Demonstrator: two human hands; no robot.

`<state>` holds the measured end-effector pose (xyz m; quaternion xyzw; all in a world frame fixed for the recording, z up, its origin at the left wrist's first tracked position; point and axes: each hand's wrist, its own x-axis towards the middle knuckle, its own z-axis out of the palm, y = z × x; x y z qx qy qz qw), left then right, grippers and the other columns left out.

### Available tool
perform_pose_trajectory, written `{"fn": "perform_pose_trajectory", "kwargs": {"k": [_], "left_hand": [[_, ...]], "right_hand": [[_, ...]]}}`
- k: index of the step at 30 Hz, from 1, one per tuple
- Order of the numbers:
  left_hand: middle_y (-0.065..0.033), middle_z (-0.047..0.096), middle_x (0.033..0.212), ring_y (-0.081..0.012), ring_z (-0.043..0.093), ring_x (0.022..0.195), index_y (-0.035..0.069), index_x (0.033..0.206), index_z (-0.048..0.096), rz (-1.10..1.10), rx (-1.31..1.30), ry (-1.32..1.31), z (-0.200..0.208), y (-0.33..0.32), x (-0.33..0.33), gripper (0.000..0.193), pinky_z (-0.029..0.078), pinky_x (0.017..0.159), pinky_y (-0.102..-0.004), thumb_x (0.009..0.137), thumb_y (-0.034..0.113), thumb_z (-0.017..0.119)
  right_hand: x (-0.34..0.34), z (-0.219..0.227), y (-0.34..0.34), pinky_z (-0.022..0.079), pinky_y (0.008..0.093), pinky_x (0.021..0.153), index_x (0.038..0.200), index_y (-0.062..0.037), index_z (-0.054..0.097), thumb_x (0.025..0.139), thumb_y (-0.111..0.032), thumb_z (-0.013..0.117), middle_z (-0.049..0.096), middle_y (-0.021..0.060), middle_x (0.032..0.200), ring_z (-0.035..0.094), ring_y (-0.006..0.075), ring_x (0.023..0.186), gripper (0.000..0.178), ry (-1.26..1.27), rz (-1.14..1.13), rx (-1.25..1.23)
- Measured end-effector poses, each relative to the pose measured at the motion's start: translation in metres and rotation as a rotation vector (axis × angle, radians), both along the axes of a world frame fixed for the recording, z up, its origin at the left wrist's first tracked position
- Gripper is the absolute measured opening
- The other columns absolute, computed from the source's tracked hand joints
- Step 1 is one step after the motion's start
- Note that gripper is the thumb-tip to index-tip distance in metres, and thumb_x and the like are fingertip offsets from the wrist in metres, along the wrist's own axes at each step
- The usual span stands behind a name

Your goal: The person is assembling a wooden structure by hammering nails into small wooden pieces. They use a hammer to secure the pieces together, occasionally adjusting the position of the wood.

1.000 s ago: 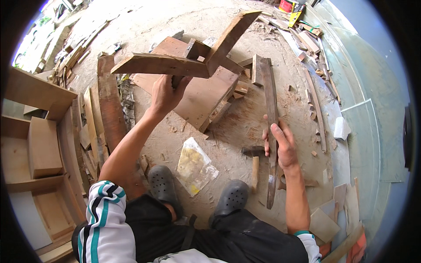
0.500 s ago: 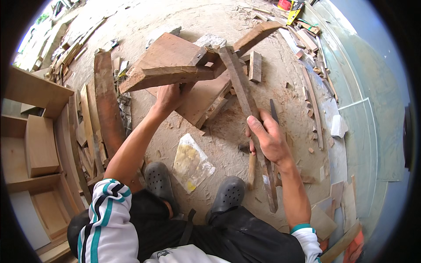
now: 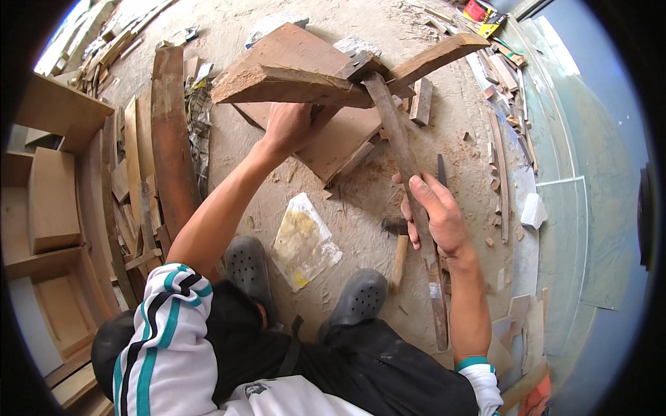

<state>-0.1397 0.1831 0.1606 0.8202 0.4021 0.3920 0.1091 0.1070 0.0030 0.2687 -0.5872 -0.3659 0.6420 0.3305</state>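
A brown wooden frame [image 3: 295, 84] of joined pieces stands tilted above the floor, its arms spreading left, right and toward me. My left hand [image 3: 290, 126] is closed under the left arm, around a part of the frame mostly hidden behind that arm and the fingers. The long wooden leg [image 3: 397, 132] runs toward me from the joint. My right hand [image 3: 438, 216] grips it about midway, thumb on the near face and fingers behind. Below the frame lies a wide wooden board [image 3: 340, 142], partly covered. A hammer [image 3: 399, 263] lies on the floor beside the right hand.
A dark pointed tool [image 3: 442, 168] lies past my right hand. A stained white sheet [image 3: 305, 239] is between my grey clogs. Wooden cabinet parts [image 3: 52, 201] and planks [image 3: 172, 145] stand left. Offcuts [image 3: 503, 173] line the glass panels [image 3: 565, 222] at right.
The frame has shifted right and slightly away in the view, with both hands still holding it. My left forearm has followed it; the right hand's fingers show more behind the leg.
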Motion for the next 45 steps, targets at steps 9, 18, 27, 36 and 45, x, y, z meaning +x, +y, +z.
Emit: {"fn": "perform_pose_trajectory", "kwargs": {"k": [9,18,27,36,45], "left_hand": [[-0.0077,0.071,0.085,-0.0187,0.068,0.077,0.009,0.110,0.074,-0.104,-0.151,0.003,0.044,-0.018,0.004,0.028,0.053,0.068,-0.0362,0.090,0.029,0.076],[-0.0058,0.077,0.104,-0.0146,0.074,0.093,0.005,0.109,0.076,-0.158,-0.225,-0.428,0.029,-0.018,0.023,0.030,0.060,0.079,-0.0299,0.087,0.023,0.083],[-0.0020,0.079,0.094,-0.0157,0.076,0.083,0.014,0.100,0.080,-0.045,-0.136,-0.393,0.018,-0.014,0.029,0.019,0.058,0.068,-0.0292,0.086,0.026,0.082],[0.0022,0.078,0.088,-0.0161,0.075,0.074,0.024,0.093,0.082,0.008,-0.062,-0.410,0.015,-0.012,0.030,0.012,0.054,0.058,-0.0294,0.085,0.033,0.080],[-0.0014,0.078,0.092,-0.0164,0.074,0.074,0.019,0.103,0.081,0.023,-0.158,-0.244,0.025,-0.017,0.019,0.022,0.057,0.065,-0.0299,0.087,0.033,0.079]], "right_hand": [[-0.001,0.004,0.001,0.041,0.0248,0.040,0.125,-0.0042,0.059,0.106,-0.045,0.050,0.054,0.0017,0.072,0.051,0.0095,0.045,0.046,0.106,-0.045,-0.090],[-0.018,-0.004,-0.001,0.041,0.0255,0.041,0.123,-0.0027,0.059,0.107,-0.043,0.048,0.055,0.0039,0.075,0.051,0.0112,0.046,0.045,0.008,-0.079,-0.011],[-0.027,-0.023,-0.003,0.042,0.0259,0.042,0.121,-0.0034,0.059,0.107,-0.049,0.046,0.055,0.0041,0.075,0.052,0.0120,0.046,0.049,-0.028,-0.123,0.044],[-0.033,-0.028,0.000,0.042,0.0263,0.041,0.120,-0.0033,0.060,0.106,-0.051,0.045,0.053,0.0039,0.073,0.051,0.0120,0.046,0.052,-0.025,-0.127,0.049],[-0.038,-0.030,0.000,0.042,0.0266,0.041,0.118,-0.0026,0.060,0.107,-0.050,0.045,0.053,0.0034,0.072,0.051,0.0119,0.045,0.052,-0.003,-0.140,0.054]]}}
